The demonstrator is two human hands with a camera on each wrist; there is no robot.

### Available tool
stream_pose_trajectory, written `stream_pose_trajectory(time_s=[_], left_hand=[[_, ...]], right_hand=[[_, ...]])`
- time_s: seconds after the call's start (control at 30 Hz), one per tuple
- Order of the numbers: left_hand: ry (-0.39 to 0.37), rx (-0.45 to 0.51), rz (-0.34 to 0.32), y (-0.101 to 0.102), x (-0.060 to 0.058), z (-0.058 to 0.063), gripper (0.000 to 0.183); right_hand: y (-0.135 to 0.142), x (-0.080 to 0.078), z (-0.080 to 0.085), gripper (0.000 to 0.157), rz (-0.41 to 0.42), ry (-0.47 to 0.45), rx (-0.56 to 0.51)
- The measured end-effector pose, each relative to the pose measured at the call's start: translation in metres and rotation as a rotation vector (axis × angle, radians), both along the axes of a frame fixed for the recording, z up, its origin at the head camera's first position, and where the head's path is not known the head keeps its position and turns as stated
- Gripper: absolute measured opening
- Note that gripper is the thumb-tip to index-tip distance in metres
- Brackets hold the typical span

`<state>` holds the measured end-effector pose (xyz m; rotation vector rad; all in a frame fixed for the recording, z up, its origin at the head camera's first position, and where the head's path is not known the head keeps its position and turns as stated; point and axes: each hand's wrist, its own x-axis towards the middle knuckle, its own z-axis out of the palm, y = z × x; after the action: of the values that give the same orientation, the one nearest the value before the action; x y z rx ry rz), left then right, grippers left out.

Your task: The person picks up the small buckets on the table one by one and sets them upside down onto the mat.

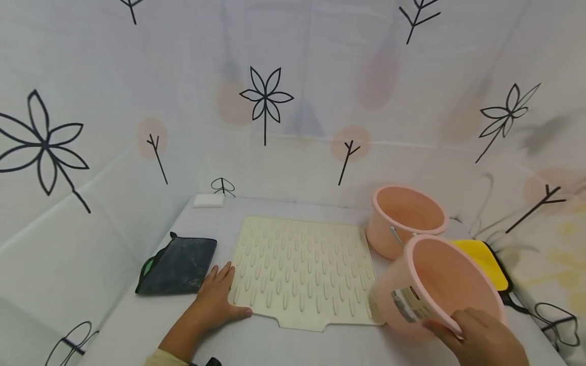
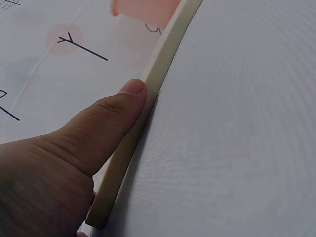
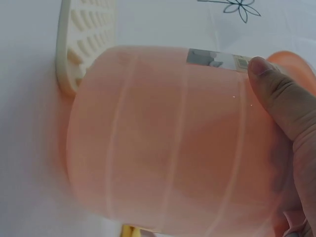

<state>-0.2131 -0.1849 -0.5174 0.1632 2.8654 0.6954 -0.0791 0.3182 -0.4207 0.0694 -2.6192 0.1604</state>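
A cream plastic board (image 1: pixel 302 269) with rows of raised oval ridges and a tab at its near edge lies on the white table. My left hand (image 1: pixel 217 300) rests at its near left corner. The fingers extend along the left edge, and the thumb (image 2: pixel 118 108) touches the near edge. A pink bucket (image 1: pixel 462 274) with a label on its side is tilted at the board's right side. With my right hand (image 1: pixel 480 335) I grip its rim, thumb (image 3: pixel 271 81) outside; the other fingers are mostly hidden.
Behind the tilted bucket stands a second pink bucket (image 1: pixel 398 223) with a wire handle. A yellow, black-edged object (image 1: pixel 482 262) with a black handle lies at the right. To the left are a dark flat pouch-like item (image 1: pixel 185 267) and a small white block (image 1: pixel 208 201). Patterned cloth walls surround the table.
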Motion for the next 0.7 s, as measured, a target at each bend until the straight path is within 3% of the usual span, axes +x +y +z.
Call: stream_pose_trajectory(time_s=[0.07, 0.17, 0.4, 0.57, 0.7], left_hand=[[-0.004, -0.001, 0.0, 0.0, 0.0, -0.001, 0.139], [-0.004, 0.002, -0.002, 0.0, 0.0, -0.001, 0.138], [-0.004, 0.017, 0.0, 0.0, 0.001, 0.0, 0.138], [-0.004, 0.018, 0.001, 0.0, -0.001, -0.002, 0.139], [-0.009, 0.016, 0.003, -0.001, -0.001, -0.003, 0.14]], right_hand=[[-0.005, -0.001, 0.001, 0.051, -0.024, -0.051, -0.024], [-0.013, -0.002, -0.001, 0.046, -0.019, -0.028, -0.048], [-0.033, -0.006, -0.006, 0.042, 0.061, 0.149, -0.085], [-0.045, -0.008, -0.008, 0.042, 0.032, 0.093, -0.137], [-0.055, -0.011, -0.012, 0.041, 0.054, 0.123, -0.164]])
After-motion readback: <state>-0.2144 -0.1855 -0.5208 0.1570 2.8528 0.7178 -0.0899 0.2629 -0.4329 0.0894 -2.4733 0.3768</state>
